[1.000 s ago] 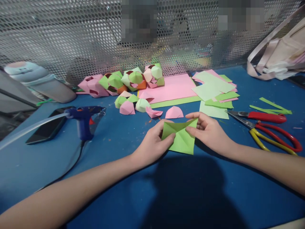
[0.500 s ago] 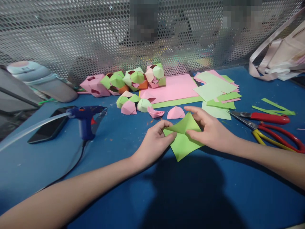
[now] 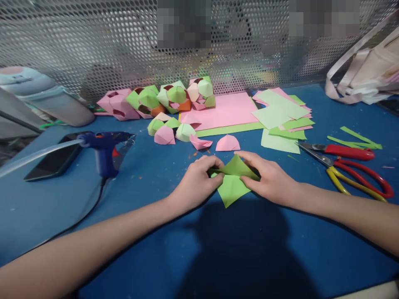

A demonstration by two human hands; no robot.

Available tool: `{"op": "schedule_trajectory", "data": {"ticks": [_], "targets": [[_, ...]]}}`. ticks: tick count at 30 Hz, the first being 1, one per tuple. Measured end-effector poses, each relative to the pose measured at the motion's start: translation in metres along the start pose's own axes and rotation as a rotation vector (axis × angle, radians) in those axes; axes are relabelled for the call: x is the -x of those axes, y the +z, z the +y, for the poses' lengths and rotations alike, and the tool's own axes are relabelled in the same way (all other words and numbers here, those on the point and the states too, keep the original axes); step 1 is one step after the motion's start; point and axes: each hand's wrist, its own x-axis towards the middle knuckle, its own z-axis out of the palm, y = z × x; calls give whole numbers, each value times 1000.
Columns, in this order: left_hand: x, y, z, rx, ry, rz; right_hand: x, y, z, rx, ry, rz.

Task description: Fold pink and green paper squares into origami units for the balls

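Note:
A creased square of green paper is held between my two hands, its near corner pointing toward me and its far part standing up in a peak. My left hand pinches the paper's left corner between thumb and fingers. On the other side, my right hand grips the right corner, thumb on top and fingers behind. Just beyond the hands lie a pink folded paper piece and a flatter pink folded piece. Several more green and pink folded pieces cluster to their left.
Paper balls line the mesh panel. Pink sheets and cut paper squares lie behind. Scissors and red-handled pliers rest right, near green strips. A blue glue gun and phone are left.
Both hands have pressed the green paper's sides inward, so its far half folds up more sharply and the sheet looks narrower. The view has shifted slightly.

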Motion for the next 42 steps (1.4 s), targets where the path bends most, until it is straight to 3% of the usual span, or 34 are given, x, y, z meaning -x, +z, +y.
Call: {"op": "schedule_trajectory", "data": {"ticks": [13, 17, 21, 24, 28, 30, 34, 42], "targets": [[0, 0, -4, -36, 164, -91, -2, 3, 3, 109, -155, -119], [2, 0, -3, -17, 155, -91, -2, 4, 2, 168, -171, -139], [4, -1, 1, 48, 83, -43, -1, 3, 1, 99, -180, -71], [2, -2, 3, 230, 29, 88, -1, 0, -1, 5, -84, 30], [-2, -1, 6, 707, -69, 264, -2, -4, -3, -173, 100, 129], [-2, 0, 10, 935, -191, 233, -3, -4, -3, -282, 151, 142], [5, 4, 18, 1191, -408, 32, -3, -2, -3, -369, 200, 112], [9, 8, 17, 1198, -430, -27, -3, -1, -6, -376, 246, 65]]}}
